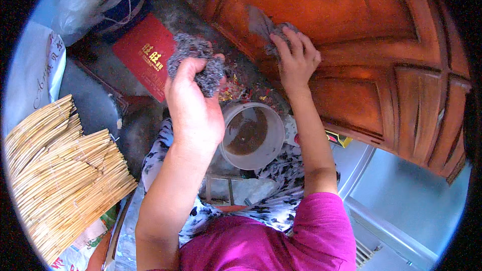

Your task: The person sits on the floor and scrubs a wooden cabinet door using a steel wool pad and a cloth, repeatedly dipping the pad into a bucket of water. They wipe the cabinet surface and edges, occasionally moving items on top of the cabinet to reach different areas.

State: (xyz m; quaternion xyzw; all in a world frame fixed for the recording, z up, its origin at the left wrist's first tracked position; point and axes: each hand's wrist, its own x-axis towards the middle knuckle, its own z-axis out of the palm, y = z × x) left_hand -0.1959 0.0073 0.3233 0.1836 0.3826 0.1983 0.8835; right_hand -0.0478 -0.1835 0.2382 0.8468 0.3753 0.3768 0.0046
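Observation:
My left hand [193,108], raised left of centre, is closed around a crumpled, fuzzy grey cloth [210,76] that bulges out past the fingers. My right hand [299,62] reaches up to the reddish-brown wooden panel [341,10] with raised mouldings. Its fingers curl over a second grey cloth [258,21], and a flat flap of this cloth lies against the wood. Between my forearms stands a whitish plastic bucket [273,145] with murky brown water [246,130] in it. The bucket is near my patterned trouser legs.
Bundled straw-coloured stalks [65,175] are stacked at left. A flat red box or bag [140,57] with gold print lies behind my left hand. Small colourful scraps [236,90] litter the floor along the panel's foot. A pale blue glossy surface [406,190] lies at lower right.

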